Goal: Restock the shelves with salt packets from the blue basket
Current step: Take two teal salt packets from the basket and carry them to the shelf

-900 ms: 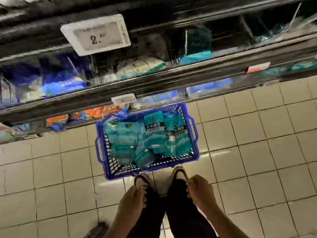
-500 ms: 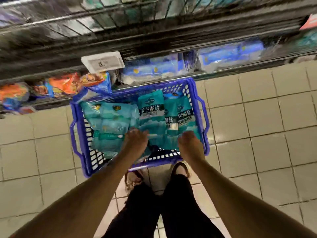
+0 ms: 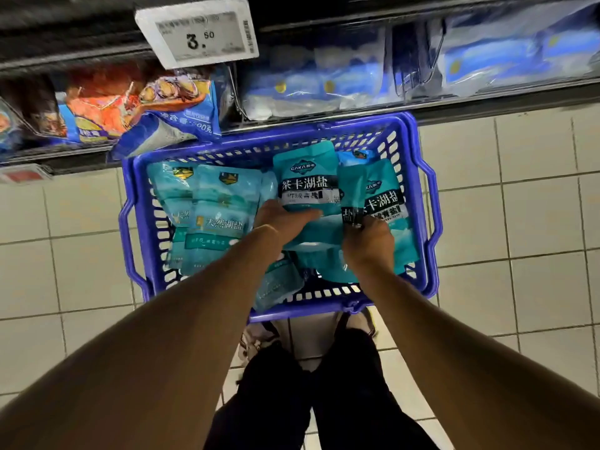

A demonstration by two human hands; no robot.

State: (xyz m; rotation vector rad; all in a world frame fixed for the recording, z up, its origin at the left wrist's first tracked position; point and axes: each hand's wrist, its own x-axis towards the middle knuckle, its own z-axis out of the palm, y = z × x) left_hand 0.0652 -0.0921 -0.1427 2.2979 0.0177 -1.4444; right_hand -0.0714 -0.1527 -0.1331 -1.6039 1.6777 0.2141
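- Nearest: the person's legs in dark trousers (image 3: pixel 311 394), feet on pale floor tiles (image 3: pixel 535 222) just short of the basket's near wall.
- Both bare forearms reach forward and down into the blue basket (image 3: pixel 428 203), which sits on the floor against the foot of the shelving.
- Left hand (image 3: pixel 281 219): fingers curled round the lower edge of a teal salt packet (image 3: pixel 306 180) standing up at the basket's middle, black label band facing the camera. Holding it.
- Right hand (image 3: pixel 370 238): closed on the lower corner of a second teal packet (image 3: pixel 383 199) just right of the first; the two packets touch edge to edge. Fingertips are hidden behind the packet.
- Left half of the basket: more teal salt packets (image 3: pixel 220 219) lying flat and overlapping, a paler design. Others lie under the hands towards the near wall.
- Basket handles are folded down on the left and right sides.
- Far, bottom shelf (image 3: pixel 487 105): blue-and-white bags (image 3: pixel 324 89) stacked directly behind the basket; to the left, orange-and-blue bags (image 3: pixel 136 102), one drooping over the shelf edge to the basket's far-left corner.
- Above, on the next shelf rail: white price tag (image 3: pixel 198 32) reading 3.50; smaller print is blurred.
- Far left, low rail: a red-and-white label (image 3: pixel 22 173), unreadable.
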